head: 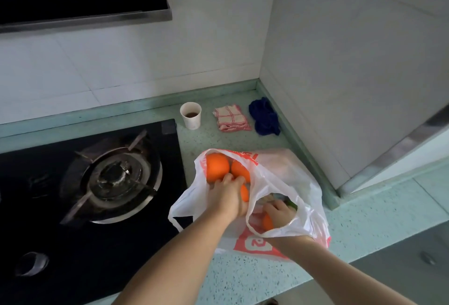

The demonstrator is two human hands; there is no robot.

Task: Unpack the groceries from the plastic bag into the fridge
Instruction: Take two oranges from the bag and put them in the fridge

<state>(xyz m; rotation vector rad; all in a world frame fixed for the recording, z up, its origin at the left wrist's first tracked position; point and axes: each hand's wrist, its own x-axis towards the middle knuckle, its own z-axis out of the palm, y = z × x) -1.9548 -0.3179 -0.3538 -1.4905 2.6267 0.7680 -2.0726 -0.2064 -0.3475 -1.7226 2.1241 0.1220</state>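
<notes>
While the plastic bag [286, 183] lies open on the bench [364, 227] beside the stove [73, 183], both hands reach inside: left hand [228, 195] grasping oranges [217, 166], right hand [279, 210] grasping another orange [267, 222].

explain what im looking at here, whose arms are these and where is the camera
The camera sits on a person's head, looking down, so the two bare arms are theirs. Both hands reach into a white plastic bag lying on a green counter. The left hand has its fingers on the oranges at the bag's mouth. The right hand curls round another orange deeper inside. Behind stand a paper cup, a checked cloth and a blue cloth. A gas hob is to the left.
</notes>
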